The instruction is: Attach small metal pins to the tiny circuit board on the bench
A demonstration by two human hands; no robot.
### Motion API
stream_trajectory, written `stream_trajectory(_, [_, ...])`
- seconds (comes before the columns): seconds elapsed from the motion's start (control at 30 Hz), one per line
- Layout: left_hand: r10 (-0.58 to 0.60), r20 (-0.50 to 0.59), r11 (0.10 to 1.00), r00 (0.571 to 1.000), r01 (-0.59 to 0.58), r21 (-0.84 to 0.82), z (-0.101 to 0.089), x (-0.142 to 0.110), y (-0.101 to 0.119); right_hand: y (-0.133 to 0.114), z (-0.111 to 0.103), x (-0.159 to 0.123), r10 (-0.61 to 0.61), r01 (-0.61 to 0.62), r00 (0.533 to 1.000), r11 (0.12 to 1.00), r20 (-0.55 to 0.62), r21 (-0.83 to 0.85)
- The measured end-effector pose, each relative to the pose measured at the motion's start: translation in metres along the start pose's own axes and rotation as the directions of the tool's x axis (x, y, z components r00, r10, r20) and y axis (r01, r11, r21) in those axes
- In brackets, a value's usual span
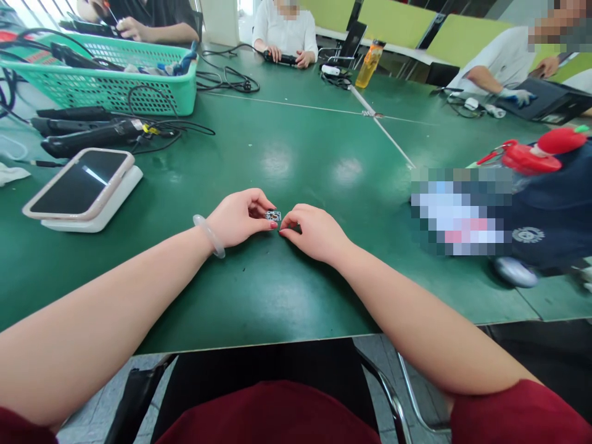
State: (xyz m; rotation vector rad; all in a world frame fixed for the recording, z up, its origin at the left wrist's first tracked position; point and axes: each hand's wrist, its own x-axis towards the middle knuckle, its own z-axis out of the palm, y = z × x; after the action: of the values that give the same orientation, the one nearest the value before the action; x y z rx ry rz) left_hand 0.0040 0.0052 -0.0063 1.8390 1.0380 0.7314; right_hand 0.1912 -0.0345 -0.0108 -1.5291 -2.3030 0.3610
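Note:
A small square metal part rests on the green table between my two hands. My left hand, with a pale bangle on its wrist, has its fingers curled and pinches the part's left side. My right hand is curled too, its fingertips pressed together at the part's right edge. Whether the right fingers grip the part or something tiny beside it is hidden.
A phone on a white stand lies at the left, behind it black devices with cables and a green basket. A dark bag with red items is at the right. Other people work at the far side near an orange bottle.

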Motion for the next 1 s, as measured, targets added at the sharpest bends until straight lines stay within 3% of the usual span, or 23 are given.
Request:
stream_trajectory(0.5, [-0.049,-0.063,0.999,0.997,0.047,-0.024,0.0,-0.002,0.006,-0.005,-0.005,-0.005,-0.096,0.069,0.972,0.989,-0.213,-0.13])
stream_trajectory(0.83, [-0.039,-0.053,0.996,0.998,0.035,-0.086,-0.001,-0.003,0.007,-0.011,-0.008,-0.008,-0.201,0.129,0.961,0.934,-0.192,-0.334])
stream_trajectory(1.0, [-0.071,-0.031,0.965,0.997,0.061,-0.257,-0.001,-0.003,0.007,-0.013,-0.009,-0.01,-0.226,0.137,0.946,0.929,-0.234,-0.344])
